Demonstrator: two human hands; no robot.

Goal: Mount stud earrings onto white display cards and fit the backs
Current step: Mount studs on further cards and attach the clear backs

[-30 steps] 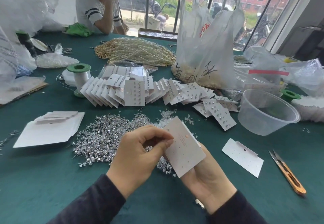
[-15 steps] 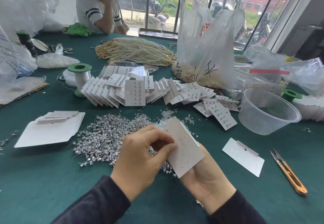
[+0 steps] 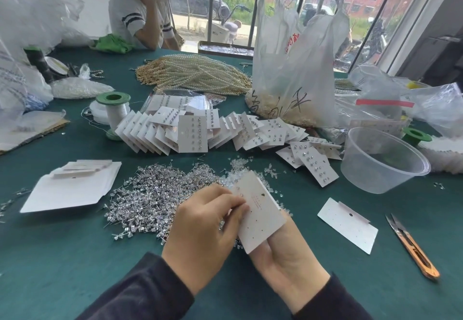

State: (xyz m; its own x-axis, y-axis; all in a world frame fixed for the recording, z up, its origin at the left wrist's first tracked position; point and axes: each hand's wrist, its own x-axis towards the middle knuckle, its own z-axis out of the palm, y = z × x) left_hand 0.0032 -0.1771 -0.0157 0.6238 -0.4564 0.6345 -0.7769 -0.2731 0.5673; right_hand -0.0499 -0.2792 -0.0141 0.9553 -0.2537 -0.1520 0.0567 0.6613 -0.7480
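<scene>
Card (image 3: 260, 217) is being gripped from beneath by the right hand (image 3: 288, 257) above the studs (image 3: 155, 199). Its left edge is being pinched by the left hand (image 3: 208, 222), whose fingers are curled tighter than before.

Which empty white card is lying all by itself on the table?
The lone card beside the orange snips, on the right. The other blank cards sit stacked on the left.
</scene>
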